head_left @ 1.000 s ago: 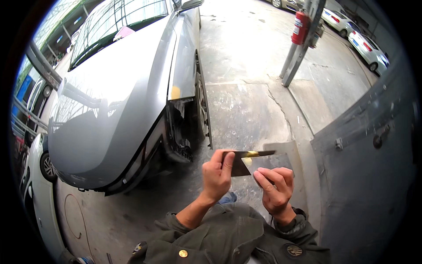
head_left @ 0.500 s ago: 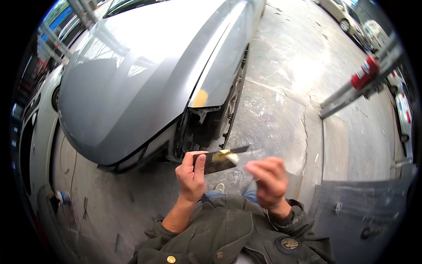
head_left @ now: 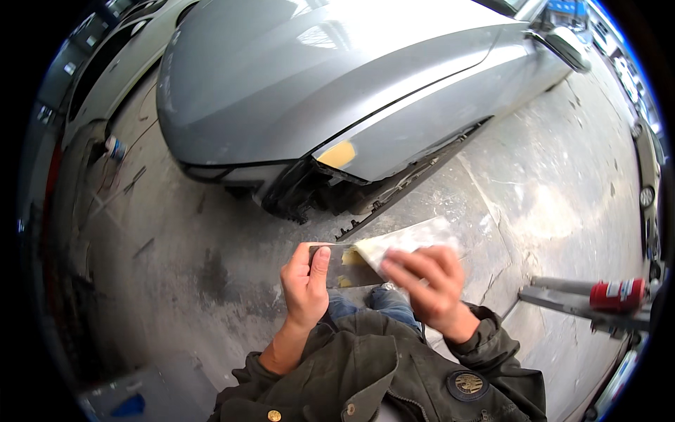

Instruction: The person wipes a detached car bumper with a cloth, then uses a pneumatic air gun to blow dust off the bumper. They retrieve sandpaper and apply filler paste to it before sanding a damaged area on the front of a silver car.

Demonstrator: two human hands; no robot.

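Observation:
Pinched between thumb and fingers of my left hand [head_left: 304, 285] is a dark flat plate [head_left: 339, 278]. A smear of yellowish putty [head_left: 351, 257] lies on its upper face. My right hand [head_left: 434, 290], partly blurred, grips a pale, whitish flat spreader [head_left: 411, 235], also blurred. The spreader's left edge meets the putty on the plate. Beyond both hands, the silver-grey car's fender [head_left: 394, 144] carries a yellow putty patch [head_left: 338, 154] at its front corner, by the headlight opening [head_left: 320, 193], which has no lamp in it.
The car's hood [head_left: 281, 91] fills the upper middle. A red cylinder [head_left: 616, 295] sits on a grey metal post [head_left: 562, 295] at the right. At the left are a white car [head_left: 116, 63] and a small tub [head_left: 115, 148]. The concrete floor [head_left: 211, 246] is stained.
My view has swung, so the car and post appear shifted. The right hand's spreader now shows broad and white over the plate. My left hand keeps its grip on the plate.

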